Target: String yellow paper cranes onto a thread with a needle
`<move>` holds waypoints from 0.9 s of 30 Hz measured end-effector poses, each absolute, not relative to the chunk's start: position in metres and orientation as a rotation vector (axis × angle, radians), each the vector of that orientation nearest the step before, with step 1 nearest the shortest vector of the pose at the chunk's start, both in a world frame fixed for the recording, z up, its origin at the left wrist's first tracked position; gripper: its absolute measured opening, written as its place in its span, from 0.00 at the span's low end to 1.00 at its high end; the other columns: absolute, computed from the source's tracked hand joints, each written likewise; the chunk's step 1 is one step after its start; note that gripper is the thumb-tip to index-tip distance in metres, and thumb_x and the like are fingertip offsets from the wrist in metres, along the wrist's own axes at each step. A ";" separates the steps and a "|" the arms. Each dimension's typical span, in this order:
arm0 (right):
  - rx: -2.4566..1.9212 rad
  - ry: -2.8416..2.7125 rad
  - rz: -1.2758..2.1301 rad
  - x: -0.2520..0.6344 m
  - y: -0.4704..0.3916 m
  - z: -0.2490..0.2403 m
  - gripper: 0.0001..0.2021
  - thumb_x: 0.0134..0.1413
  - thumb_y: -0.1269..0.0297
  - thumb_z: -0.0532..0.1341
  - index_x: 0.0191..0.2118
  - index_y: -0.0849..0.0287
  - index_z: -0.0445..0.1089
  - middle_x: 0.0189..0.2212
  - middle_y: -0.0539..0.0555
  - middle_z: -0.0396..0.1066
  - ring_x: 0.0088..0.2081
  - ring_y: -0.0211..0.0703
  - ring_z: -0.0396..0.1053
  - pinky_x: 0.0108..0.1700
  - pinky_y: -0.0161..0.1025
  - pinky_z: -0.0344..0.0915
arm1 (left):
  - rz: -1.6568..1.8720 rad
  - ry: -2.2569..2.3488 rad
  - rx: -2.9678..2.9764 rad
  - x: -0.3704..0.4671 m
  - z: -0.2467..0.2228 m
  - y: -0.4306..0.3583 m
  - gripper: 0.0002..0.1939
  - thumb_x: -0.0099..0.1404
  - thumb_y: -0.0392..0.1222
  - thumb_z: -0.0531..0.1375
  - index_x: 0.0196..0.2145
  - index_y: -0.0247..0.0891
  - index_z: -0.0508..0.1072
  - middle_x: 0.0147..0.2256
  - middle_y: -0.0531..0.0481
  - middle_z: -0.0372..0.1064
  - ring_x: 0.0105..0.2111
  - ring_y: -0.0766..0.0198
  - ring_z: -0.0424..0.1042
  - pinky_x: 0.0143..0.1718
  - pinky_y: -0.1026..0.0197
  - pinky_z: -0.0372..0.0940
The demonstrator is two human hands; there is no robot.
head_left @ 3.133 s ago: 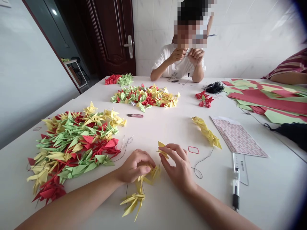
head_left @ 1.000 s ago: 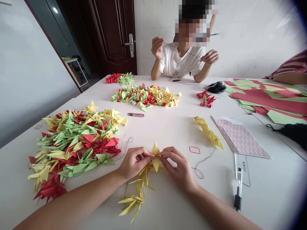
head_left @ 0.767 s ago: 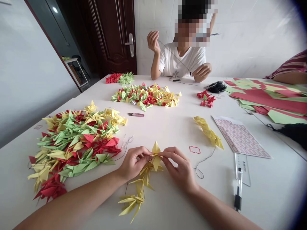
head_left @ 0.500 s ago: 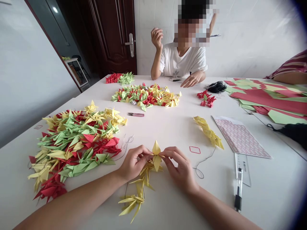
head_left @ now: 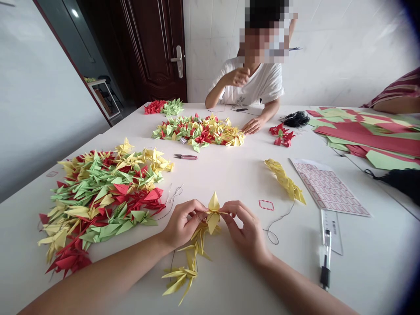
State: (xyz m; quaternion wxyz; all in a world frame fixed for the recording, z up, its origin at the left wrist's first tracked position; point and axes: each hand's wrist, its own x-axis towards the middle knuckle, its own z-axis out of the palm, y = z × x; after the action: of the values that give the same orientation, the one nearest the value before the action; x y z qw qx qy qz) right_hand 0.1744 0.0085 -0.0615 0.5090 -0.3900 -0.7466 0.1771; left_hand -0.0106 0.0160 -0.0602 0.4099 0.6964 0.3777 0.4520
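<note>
Between my two hands is a yellow folded paper crane (head_left: 213, 213), pinched by its pointed tips. My left hand (head_left: 184, 223) has thumb and forefinger closed on its left tip. On the opposite tip, the fingers of my right hand (head_left: 246, 229) are pinched in the same way. Below it hangs a string of yellow paper cranes (head_left: 188, 273), threaded on dark thread and trailing onto the table. A large pile of red, green and yellow cranes (head_left: 108, 188) lies to the left, with a loose thread (head_left: 175, 192) beside it.
Thread snips (head_left: 185, 157) and another crane pile (head_left: 200, 131) lie farther back. A yellow crane strand (head_left: 285, 181), a label sheet (head_left: 328, 186) and a pen (head_left: 326, 262) lie to the right. Coloured paper (head_left: 370, 135) covers the far right. Across the table sits a person in a white shirt (head_left: 252, 83).
My hands and the crane have stayed almost still. Across the table, the person's raised hand has come down toward the chest, and their other hand has slid to the far pile.
</note>
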 end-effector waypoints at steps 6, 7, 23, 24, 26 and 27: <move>-0.925 -1.797 0.429 0.175 0.009 -0.063 0.08 0.59 0.75 0.53 0.37 0.55 0.66 0.31 0.52 0.68 0.32 0.37 0.68 0.32 0.34 0.66 | 1.101 0.968 1.717 -0.010 -0.058 0.015 0.10 0.66 0.45 0.55 0.30 0.36 0.66 0.30 0.48 0.72 0.28 0.66 0.70 0.29 0.65 0.65; -0.919 -1.799 0.427 0.175 0.009 -0.062 0.09 0.59 0.75 0.53 0.37 0.55 0.67 0.31 0.52 0.69 0.32 0.37 0.68 0.32 0.35 0.67 | 1.085 0.975 1.699 -0.010 -0.057 0.014 0.11 0.66 0.45 0.55 0.30 0.36 0.66 0.29 0.48 0.71 0.28 0.66 0.70 0.29 0.65 0.65; -0.905 -1.802 0.424 0.174 0.009 -0.061 0.08 0.59 0.73 0.55 0.37 0.55 0.69 0.31 0.52 0.69 0.31 0.38 0.69 0.31 0.36 0.68 | 1.128 0.972 1.731 -0.011 -0.059 0.016 0.10 0.66 0.43 0.55 0.30 0.36 0.68 0.30 0.48 0.72 0.29 0.66 0.71 0.29 0.66 0.65; -0.906 -1.800 0.427 0.174 0.009 -0.061 0.07 0.58 0.73 0.56 0.38 0.55 0.69 0.31 0.52 0.69 0.30 0.37 0.69 0.30 0.36 0.68 | 1.132 0.979 1.738 -0.011 -0.059 0.017 0.09 0.66 0.43 0.55 0.31 0.36 0.69 0.31 0.48 0.72 0.29 0.66 0.71 0.29 0.66 0.65; -0.905 -1.798 0.433 0.173 0.009 -0.061 0.06 0.57 0.73 0.57 0.38 0.55 0.68 0.31 0.52 0.69 0.29 0.37 0.67 0.30 0.36 0.67 | 1.128 0.996 1.742 -0.012 -0.059 0.017 0.08 0.66 0.42 0.56 0.32 0.36 0.71 0.31 0.47 0.73 0.30 0.65 0.72 0.30 0.66 0.66; -0.909 -1.800 0.439 0.173 0.009 -0.060 0.06 0.57 0.72 0.57 0.38 0.55 0.68 0.31 0.52 0.69 0.29 0.37 0.67 0.30 0.36 0.67 | 1.126 1.003 1.741 -0.012 -0.059 0.017 0.08 0.66 0.42 0.56 0.33 0.36 0.71 0.31 0.47 0.73 0.31 0.65 0.72 0.30 0.66 0.66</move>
State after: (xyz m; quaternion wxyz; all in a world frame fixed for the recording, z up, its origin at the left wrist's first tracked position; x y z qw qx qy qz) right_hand 0.1732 0.0088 -0.0604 0.5132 -0.3782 -0.7484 0.1826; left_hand -0.0118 0.0170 -0.0591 0.4071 0.6905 0.3977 0.4465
